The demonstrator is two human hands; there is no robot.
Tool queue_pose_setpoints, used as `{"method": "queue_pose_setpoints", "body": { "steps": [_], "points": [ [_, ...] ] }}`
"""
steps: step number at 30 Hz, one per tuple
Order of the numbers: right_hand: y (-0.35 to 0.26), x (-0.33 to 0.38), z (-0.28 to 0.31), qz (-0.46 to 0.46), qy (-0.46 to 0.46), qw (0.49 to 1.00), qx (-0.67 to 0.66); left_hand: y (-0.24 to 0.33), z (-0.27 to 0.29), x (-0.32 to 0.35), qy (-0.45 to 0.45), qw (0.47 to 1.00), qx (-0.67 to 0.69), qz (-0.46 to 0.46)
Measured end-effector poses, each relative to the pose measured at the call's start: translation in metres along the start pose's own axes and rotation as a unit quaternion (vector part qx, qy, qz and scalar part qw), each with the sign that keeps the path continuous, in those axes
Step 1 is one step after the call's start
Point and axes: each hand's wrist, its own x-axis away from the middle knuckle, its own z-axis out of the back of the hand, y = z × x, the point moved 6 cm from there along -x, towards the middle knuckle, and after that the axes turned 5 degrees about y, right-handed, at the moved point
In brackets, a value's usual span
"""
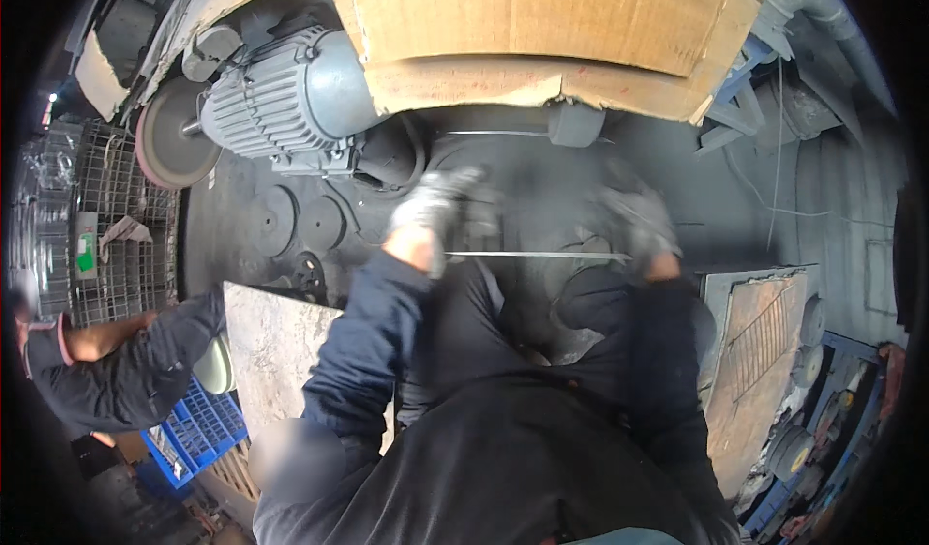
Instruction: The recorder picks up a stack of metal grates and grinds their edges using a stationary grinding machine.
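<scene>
Both of my hands wear pale grey gloves and are smeared by motion. My left hand (434, 201) reaches forward beside the dark rounded housing of the electric motor; its fingers blur into a greyish patch, and whether it holds anything cannot be made out. Across from it, my right hand (644, 218) points forward and inward, its fingers also blurred. A thin, light metal strip (537, 255) runs crosswise between my wrists, above my knees. Farther ahead lies another thin strip (494, 134), close to a dark grey block (576, 125) under the cardboard edge.
A ribbed grey motor (266, 100) with a grinding wheel (176, 134) stands at left front. Cardboard (542, 22) hangs ahead. Round discs (276, 221) lie on the dark floor. Boards (276, 351) flank me. At far left are a wire cage (111, 216), a blue crate (198, 434) and another person's arm (111, 337).
</scene>
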Motion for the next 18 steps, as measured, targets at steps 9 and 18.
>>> {"method": "queue_pose_setpoints", "body": {
  "steps": [9, 18],
  "points": [
    [0.016, 0.074, -0.130, 0.017, -0.168, 0.968, -0.188, -0.003, 0.142, 0.109, 0.103, 0.955, -0.040, -0.275],
    [-0.033, 0.158, -0.068, 0.138, -0.071, 0.987, 0.052, -0.018, 0.067, 0.158, 0.075, 0.844, -0.303, -0.436]
  ]
}}
